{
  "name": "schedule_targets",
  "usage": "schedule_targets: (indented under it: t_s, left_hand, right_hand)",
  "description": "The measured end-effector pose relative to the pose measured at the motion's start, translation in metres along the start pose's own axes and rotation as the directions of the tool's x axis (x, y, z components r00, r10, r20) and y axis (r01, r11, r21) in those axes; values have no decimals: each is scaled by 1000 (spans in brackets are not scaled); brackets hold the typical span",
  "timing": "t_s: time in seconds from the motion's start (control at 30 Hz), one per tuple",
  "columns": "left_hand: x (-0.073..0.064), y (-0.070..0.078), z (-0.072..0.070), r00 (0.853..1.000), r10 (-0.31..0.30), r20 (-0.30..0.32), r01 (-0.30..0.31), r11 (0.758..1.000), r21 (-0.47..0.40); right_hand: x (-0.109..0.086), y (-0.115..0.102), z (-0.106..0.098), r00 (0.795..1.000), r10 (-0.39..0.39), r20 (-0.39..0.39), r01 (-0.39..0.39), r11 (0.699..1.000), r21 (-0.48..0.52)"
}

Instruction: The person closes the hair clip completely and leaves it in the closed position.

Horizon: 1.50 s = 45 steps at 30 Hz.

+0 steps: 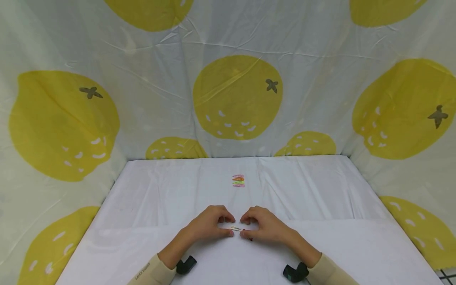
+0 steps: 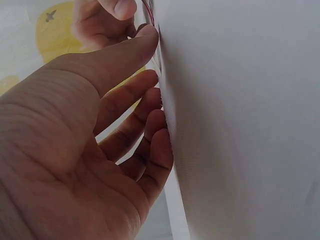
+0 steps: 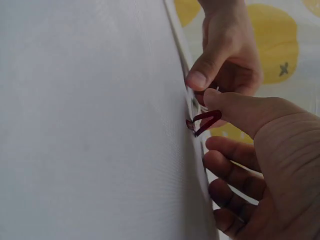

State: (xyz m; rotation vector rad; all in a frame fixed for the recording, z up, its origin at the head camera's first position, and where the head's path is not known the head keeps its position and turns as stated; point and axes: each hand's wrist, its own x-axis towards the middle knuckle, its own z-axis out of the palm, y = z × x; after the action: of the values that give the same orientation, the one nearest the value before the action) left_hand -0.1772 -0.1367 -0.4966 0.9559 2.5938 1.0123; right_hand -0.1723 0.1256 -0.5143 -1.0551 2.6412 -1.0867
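Both hands are low over the white tabletop, thumbs and bent fingers apart, facing each other across a few small hair clips. A pale, thin hair clip (image 1: 235, 228) lies between the thumbs. My left hand (image 1: 211, 223) has its thumb tip right at that clip's near end, its fingertips resting on the cloth. My right hand (image 1: 267, 225) has its thumb over a dark red hair clip (image 3: 209, 120), a looped shape that shows below the thumb in the right wrist view. The right fingers curve down to the cloth, separate from the thumb.
Farther back on the white cloth (image 1: 192, 190), several coloured hair clips (image 1: 238, 179) in pink, orange and yellow-green lie in a short row. A curtain (image 1: 313, 91) printed with yellow fruit encloses the back and sides. Dark devices (image 1: 295, 272) are worn at the wrists.
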Motion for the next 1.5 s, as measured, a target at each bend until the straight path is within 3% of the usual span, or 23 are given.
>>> schedule_targets:
  t_s: [0.23, 0.7, 1.23, 1.5]
  left_hand:
    - [0, 1, 0, 1000, 21, 13, -22, 1000, 15]
    - [1, 4, 4, 999, 35, 0, -35, 997, 62]
    - [1, 4, 6, 999, 49, -15, -47, 995, 89]
    - [3, 8, 5, 995, 74, -62, -73, 997, 23]
  right_hand:
    - [2, -2, 4, 1000, -2, 25, 3, 999, -48]
    - [3, -8, 8, 999, -49, 15, 49, 997, -51]
    - [5, -7, 9, 1000, -11, 17, 12, 999, -36]
    - [5, -7, 8, 1000, 1, -14, -1, 1000, 15]
